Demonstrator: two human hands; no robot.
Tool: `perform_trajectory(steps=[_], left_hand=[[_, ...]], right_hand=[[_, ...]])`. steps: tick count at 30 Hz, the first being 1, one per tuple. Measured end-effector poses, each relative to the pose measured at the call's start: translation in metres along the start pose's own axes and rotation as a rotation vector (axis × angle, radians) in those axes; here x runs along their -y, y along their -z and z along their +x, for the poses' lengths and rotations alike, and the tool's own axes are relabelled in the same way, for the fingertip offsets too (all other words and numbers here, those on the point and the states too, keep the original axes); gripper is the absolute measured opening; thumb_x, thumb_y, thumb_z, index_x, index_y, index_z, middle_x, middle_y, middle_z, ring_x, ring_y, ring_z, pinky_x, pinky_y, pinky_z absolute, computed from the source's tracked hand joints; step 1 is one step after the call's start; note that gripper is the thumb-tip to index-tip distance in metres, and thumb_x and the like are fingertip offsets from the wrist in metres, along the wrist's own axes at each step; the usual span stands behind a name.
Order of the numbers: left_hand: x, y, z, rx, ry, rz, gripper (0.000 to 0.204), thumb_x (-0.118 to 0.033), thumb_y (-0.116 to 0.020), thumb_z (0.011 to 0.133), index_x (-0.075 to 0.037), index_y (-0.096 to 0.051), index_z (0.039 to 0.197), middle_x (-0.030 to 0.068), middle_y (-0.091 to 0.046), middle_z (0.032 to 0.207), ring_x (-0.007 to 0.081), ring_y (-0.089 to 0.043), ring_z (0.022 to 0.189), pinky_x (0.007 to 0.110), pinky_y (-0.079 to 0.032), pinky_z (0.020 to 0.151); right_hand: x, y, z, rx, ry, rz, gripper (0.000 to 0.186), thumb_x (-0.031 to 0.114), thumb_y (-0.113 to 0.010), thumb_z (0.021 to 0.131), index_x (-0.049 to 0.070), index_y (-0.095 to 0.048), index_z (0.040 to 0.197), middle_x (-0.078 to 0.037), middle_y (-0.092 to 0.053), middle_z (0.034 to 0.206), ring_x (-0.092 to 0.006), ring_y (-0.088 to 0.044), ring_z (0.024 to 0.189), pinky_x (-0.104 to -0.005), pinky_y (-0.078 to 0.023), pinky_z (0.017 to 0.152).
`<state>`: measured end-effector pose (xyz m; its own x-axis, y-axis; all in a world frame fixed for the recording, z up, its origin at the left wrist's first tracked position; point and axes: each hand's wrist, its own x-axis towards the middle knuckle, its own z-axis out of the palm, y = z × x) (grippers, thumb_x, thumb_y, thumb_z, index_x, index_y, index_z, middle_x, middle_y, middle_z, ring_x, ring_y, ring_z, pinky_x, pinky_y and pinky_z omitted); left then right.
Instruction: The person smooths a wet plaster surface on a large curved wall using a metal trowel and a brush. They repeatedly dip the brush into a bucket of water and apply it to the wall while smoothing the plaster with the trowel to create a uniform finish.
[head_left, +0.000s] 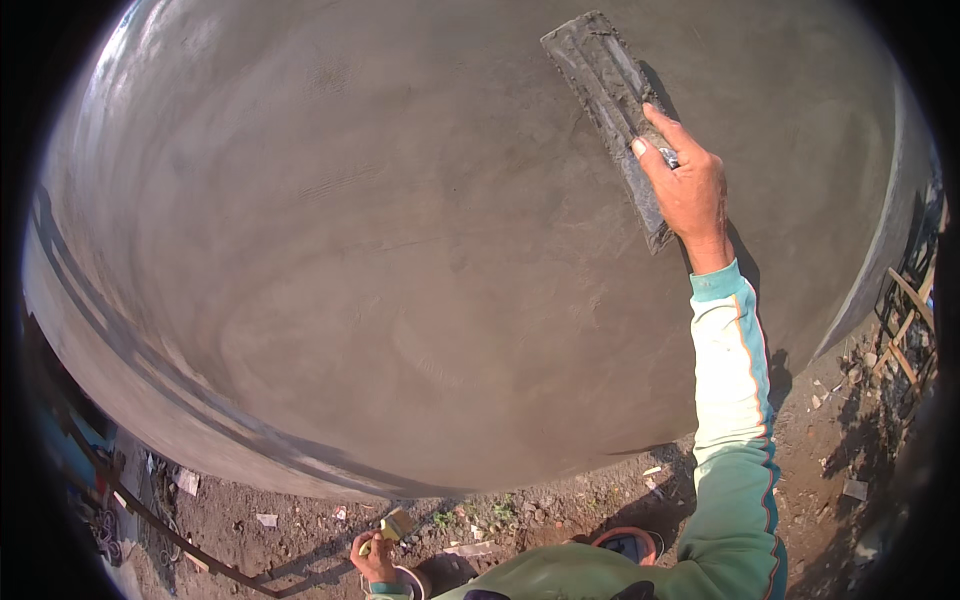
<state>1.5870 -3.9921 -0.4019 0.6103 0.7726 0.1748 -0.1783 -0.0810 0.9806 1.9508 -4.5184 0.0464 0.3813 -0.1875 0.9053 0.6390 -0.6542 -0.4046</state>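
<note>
My right hand (692, 195) grips the handle of a long rectangular plastering trowel (590, 75), its back caked with grey cement. The trowel lies tilted against a smooth grey plastered wall (430, 220), at the upper right. Low and left of centre, my left hand (372, 558) is closed round a brush (397, 524) with a yellowish handle and pale bristles. Just beside that hand is the pale rim of a bucket (415, 578), partly hidden by the lower edge and my clothing.
An orange-rimmed bucket (648, 540) stands on the ground near my body. Dirt ground (290, 515) with scraps and small plants runs along the wall's foot. Wooden sticks (905, 320) lean at the right, and a long dark bar (165, 530) crosses the lower left.
</note>
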Motion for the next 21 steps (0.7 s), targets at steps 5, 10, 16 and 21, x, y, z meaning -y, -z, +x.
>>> perform_trajectory(steps=[5,10,16,21], left_hand=[[0.040,0.056,-0.017,-0.163,0.100,0.099,0.026,-0.019,-0.078,0.091,0.004,-0.066,0.093,0.0122,-0.070,0.086,0.0185,-0.066,0.066,0.032,-0.056,0.055],[0.038,0.012,0.002,-0.021,0.075,-0.063,0.021,-0.015,-0.076,0.092,0.003,-0.067,0.097,0.0123,-0.072,0.091,0.0176,-0.067,0.069,0.030,-0.059,0.061],[0.007,-0.026,-0.005,0.019,0.063,-0.063,0.023,-0.015,-0.075,0.093,0.005,-0.067,0.098,0.0149,-0.073,0.095,0.0192,-0.071,0.072,0.030,-0.062,0.062],[0.001,-0.053,0.002,0.045,0.093,-0.072,0.021,-0.014,-0.076,0.092,0.004,-0.067,0.099,0.0129,-0.073,0.092,0.0184,-0.070,0.070,0.029,-0.061,0.061]], right_hand=[[0.010,-0.013,-0.017,-0.024,0.089,-0.005,0.042,0.024,-0.074,0.092,0.010,-0.071,0.131,-0.018,-0.077,0.112,-0.0289,-0.077,0.093,-0.0387,-0.060,0.080],[-0.010,-0.024,-0.070,0.521,0.161,-0.286,0.044,0.024,-0.077,0.090,0.010,-0.070,0.132,-0.016,-0.077,0.101,-0.0329,-0.075,0.085,-0.0403,-0.059,0.072],[-0.036,-0.002,-0.059,0.084,0.169,-0.220,0.049,0.024,-0.077,0.090,0.015,-0.067,0.137,-0.011,-0.071,0.078,-0.0332,-0.070,0.070,-0.0437,-0.057,0.065],[-0.041,-0.010,-0.095,0.123,0.242,-0.391,0.050,0.026,-0.076,0.090,0.015,-0.066,0.138,-0.009,-0.068,0.074,-0.0320,-0.068,0.064,-0.0430,-0.054,0.056]])
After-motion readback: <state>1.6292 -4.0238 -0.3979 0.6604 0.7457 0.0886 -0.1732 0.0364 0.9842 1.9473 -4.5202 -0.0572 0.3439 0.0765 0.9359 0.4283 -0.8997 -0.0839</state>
